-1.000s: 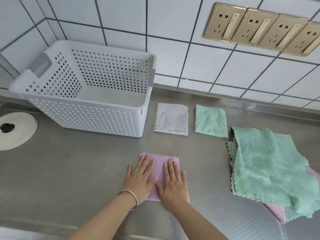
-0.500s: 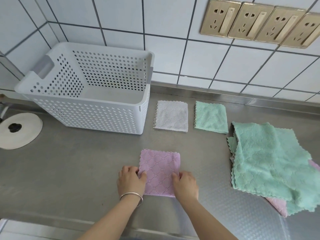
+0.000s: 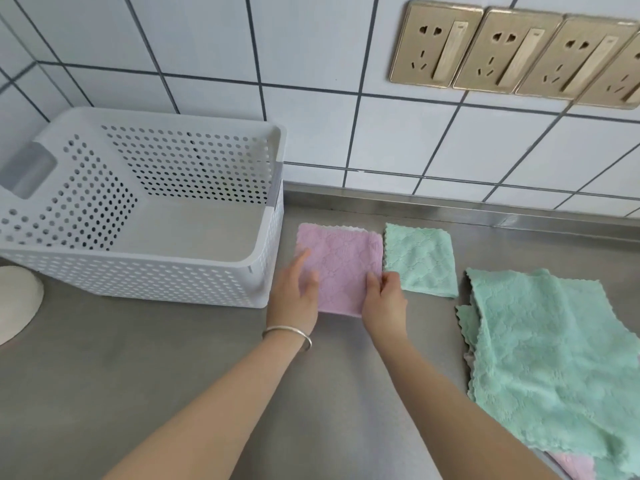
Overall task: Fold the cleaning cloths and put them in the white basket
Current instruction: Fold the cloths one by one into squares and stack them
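A folded pink cloth (image 3: pixel 341 268) lies just right of the white basket (image 3: pixel 138 282), which has nothing in it. It covers the folded grey cloth, of which only a pale strip (image 3: pixel 346 229) shows at the far edge. My left hand (image 3: pixel 294 296) holds the pink cloth's left edge, with its fingers lying across the top. At the near right corner, my right hand (image 3: pixel 384 299) pinches the same cloth. A folded green cloth (image 3: pixel 420 259) lies beside it on the right.
A loose pile of unfolded green cloths (image 3: pixel 554 358) with a pink one (image 3: pixel 571 469) beneath lies at the right on the steel counter (image 3: pixel 138 375). A white round object (image 3: pixel 14 303) sits at the left edge. Gold sockets (image 3: pixel 502 50) line the tiled wall.
Both hands lifted the folded pink cloth from the near counter and carried it away from me onto the grey cloth beside the basket. The view has shifted closer and to the right.
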### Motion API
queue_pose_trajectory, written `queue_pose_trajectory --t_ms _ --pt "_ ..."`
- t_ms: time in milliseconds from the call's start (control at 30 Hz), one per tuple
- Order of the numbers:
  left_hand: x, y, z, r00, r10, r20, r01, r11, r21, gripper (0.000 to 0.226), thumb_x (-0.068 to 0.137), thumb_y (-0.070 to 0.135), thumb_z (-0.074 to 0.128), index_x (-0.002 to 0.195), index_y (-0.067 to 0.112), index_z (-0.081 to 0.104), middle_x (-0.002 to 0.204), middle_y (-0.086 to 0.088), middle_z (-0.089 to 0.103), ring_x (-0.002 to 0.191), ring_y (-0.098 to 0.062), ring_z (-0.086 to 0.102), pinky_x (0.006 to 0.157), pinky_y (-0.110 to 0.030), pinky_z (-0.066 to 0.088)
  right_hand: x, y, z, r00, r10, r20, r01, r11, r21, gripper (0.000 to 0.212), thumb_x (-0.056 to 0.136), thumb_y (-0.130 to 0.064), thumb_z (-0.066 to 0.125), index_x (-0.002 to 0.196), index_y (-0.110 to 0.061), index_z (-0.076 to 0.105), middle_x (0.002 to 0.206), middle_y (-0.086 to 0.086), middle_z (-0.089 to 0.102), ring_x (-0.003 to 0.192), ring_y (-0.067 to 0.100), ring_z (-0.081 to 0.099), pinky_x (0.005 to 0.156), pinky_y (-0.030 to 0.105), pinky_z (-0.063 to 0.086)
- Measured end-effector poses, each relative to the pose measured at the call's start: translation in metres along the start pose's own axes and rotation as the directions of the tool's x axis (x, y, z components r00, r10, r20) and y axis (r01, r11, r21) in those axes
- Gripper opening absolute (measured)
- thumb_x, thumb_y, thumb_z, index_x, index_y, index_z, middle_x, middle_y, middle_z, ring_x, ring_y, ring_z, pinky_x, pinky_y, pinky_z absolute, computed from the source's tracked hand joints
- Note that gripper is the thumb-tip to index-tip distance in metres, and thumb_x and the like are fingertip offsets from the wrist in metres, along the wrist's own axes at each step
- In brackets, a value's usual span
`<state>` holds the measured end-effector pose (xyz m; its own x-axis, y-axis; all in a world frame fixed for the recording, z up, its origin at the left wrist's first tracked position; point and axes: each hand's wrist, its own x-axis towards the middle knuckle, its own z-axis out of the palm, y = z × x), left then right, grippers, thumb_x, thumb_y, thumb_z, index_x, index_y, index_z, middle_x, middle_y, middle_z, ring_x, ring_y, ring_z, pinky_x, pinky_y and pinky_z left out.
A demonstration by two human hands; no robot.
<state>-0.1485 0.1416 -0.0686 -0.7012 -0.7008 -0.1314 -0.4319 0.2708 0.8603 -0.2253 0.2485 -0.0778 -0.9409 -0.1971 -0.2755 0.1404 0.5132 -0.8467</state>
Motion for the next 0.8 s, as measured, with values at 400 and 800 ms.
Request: queue_pose_trajectory --t_ms 400,800 --pt "0.077 -0.034 0.042 0.997 -0.036 0.062 0.007 0.91 0.414 0.046 0.093 0.035 0.043 0.138 0.031 0.035 0.129 -0.004 0.043 0.097 -0.025 0.058 0.082 -0.032 0.047 0.082 0.006 0.032 0.998 0.03 -0.059 -0.051 0.92 -0.388 0.025 0.097 -0.033 0.038 0.106 -0.01 0.044 0.094 0.013 0.065 0.089 0.034 0.06 0.064 0.032 0.034" --pt "0.075 -0.042 0.037 1.0 0.008 0.027 -0.024 0.748 0.663 0.05 0.088 0.039 0.05 0.136 0.027 0.042 0.138 -0.01 0.036 0.118 -0.034 0.04 0.093 -0.045 0.042 0.073 0.015 0.027 0.995 -0.083 0.049 0.096 0.802 -0.589 0.027 0.094 -0.033 0.043 0.106 -0.009 0.041 0.104 0.007 0.057 0.09 0.033 0.062 0.062 0.032 0.036"
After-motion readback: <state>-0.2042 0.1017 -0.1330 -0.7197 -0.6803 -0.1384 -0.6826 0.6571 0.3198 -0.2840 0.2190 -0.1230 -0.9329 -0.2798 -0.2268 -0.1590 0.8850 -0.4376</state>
